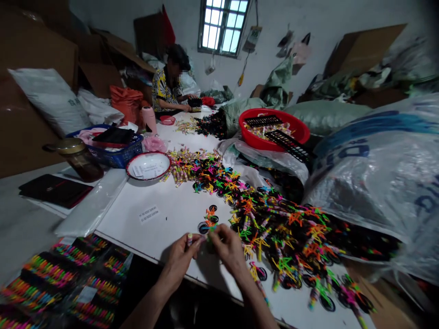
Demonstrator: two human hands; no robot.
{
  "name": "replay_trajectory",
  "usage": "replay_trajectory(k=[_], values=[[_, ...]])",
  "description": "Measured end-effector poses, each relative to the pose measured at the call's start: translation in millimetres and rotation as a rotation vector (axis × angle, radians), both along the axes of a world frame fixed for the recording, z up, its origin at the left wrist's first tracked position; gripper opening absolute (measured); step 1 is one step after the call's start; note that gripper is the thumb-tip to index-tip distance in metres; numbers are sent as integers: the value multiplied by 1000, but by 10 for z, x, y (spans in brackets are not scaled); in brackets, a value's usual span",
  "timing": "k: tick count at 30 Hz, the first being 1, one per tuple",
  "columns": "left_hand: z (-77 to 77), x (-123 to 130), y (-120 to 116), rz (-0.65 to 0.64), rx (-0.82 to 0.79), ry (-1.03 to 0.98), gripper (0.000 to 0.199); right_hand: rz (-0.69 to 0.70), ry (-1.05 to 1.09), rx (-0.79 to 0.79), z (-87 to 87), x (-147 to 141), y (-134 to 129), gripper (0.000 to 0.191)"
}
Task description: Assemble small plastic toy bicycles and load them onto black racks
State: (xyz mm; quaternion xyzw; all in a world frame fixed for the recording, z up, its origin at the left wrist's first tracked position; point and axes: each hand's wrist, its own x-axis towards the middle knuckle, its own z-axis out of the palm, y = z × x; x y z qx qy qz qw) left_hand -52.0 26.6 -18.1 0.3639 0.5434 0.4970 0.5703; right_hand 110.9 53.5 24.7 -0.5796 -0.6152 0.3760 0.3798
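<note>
Toy bikes [284, 242] are light, stiff and thin; hold them by the frame; left hand [178, 262] pinches a striped tube [190, 239]; right hand [228, 249] pinches a small green bit [211, 235]; more bikes heap across the white surface [171, 224].

Neon toy bicycles [286, 240], black wheels [327, 303], red basin [247, 119]
</note>
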Motion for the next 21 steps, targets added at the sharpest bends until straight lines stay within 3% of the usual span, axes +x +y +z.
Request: replay_trajectory(k=[1, 3, 5, 6, 7, 10, 12, 14, 16, 21], values=[[10, -35, 7, -6, -22, -19, 39, -56, -89, 64, 154, 194, 21, 27], [-8, -97, 11, 34, -79, -80, 48, -306, -412, 289, 465, 545, 83, 26], [-64, -104, -2, 68, -123, -140, 52, -488, -751, 448, 656, 708, 194, 24], [-92, -79, -13, 57, -130, -160, 52, -461, -877, 475, 674, 690, 272, 25], [-113, -38, -26, 27, -131, -170, 51, -345, -962, 472, 638, 613, 366, 28], [-112, 97, -63, -85, -134, -152, 50, 260, -1032, 372, 306, 211, 706, 45], [-78, 121, -72, -110, -135, -130, 50, 501, -1036, 280, 57, 2, 919, 46], [-51, 73, -61, -86, -130, -108, 51, 562, -1043, 221, -102, -65, 1068, 40], [-45, -2, -22, -37, -124, -96, 52, 545, -1042, 208, -151, -19, 1133, 31], [-11, 11, 228, 106, -113, -97, 54, 394, -1024, 172, -49, 87, 961, 20]])
